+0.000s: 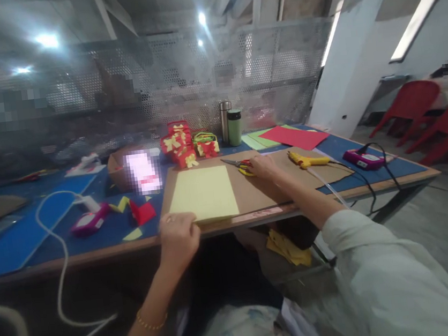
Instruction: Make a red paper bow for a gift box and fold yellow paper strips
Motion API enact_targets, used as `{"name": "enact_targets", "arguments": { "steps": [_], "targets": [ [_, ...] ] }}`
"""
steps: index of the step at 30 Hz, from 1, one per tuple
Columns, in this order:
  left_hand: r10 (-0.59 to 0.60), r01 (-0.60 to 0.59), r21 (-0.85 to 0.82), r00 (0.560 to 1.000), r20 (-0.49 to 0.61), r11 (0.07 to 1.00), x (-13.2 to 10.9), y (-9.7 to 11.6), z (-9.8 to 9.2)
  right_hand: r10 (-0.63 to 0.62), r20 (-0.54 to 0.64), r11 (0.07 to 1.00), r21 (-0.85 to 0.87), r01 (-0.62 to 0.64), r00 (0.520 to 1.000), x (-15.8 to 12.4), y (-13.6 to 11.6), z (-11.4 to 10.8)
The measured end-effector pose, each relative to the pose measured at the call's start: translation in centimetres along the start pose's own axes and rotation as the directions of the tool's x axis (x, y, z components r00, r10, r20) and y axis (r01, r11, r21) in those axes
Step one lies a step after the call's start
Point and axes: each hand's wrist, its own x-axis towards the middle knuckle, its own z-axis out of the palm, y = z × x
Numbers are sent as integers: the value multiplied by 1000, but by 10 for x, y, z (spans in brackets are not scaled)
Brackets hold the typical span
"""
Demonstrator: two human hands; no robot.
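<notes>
A pale yellow sheet of paper (203, 194) lies flat on a brown cardboard sheet (269, 192) at the table's front edge. My left hand (179, 232) is closed at the near left corner of the yellow paper, with its fingers curled over the edge. Farther right, my right hand (263, 167) reaches over the cardboard, its fingers closed around the handles of the scissors (229, 162). Their dark blades point left, toward the paper's far right corner. Red and yellow show on the handles, which my hand partly covers.
Right of my hand lies a yellow glue gun (308, 159), its cord running near a purple box (363, 159). Behind are red bow-trimmed pieces (181, 143), a green tumbler (235, 128) and red paper (295, 137). A second purple box (89, 221) and paper scraps lie left.
</notes>
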Motion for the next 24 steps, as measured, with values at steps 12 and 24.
{"name": "enact_targets", "arguments": {
  "steps": [12, 24],
  "targets": [
    [31, -25, -79, 997, 77, 997, -3, 9, -8, -298, -326, 820, 394, 415, 897, -48, 0, 2],
    [-7, 72, -164, 931, 366, 984, 48, 31, -15, -380, -457, 690, 439, 576, 804, -140, -17, 30]
  ]
}}
